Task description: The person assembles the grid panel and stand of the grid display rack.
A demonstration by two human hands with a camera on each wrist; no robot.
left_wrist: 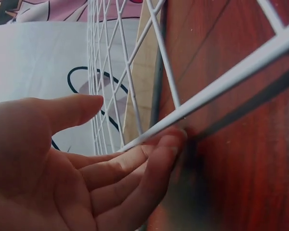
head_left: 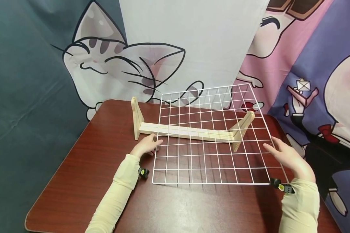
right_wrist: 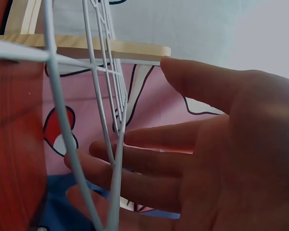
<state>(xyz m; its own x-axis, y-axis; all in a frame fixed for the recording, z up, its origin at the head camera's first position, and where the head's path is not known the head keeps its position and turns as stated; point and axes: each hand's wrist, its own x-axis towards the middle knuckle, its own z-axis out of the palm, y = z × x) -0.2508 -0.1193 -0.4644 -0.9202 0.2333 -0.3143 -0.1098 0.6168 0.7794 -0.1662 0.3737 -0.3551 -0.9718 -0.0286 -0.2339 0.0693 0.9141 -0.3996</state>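
White wire grid panel (head_left: 204, 155), rectangular and divided into square openings, spans the centre and right of centre of the head view. It overlies a pale wooden stand (head_left: 185, 132) with a long crossbar and two pointed end pieces, set in the middle of the frame on a dark reddish-brown table (head_left: 75, 181). Whether the panel actually rests on the stand is hard to tell from this angle.

At the panel's left edge, just left of centre, is the person's left hand (head_left: 145, 145). Its fingers are loosely bent and touch the edge wire from below, with the thumb held apart in the left wrist view. Toward the right of the frame, the right hand (head_left: 290, 158) is at the opposite edge. Its fingers are relaxed and reach past the edge wire, the thumb standing well apart from them.

Both arms wear cream sleeves (head_left: 113, 194), entering from the bottom, with a small black device (head_left: 144, 173) at each wrist. Behind the table hangs a printed cloth backdrop (head_left: 215, 38), with a grey-and-white cartoon cat at upper left and pink and purple areas at right.
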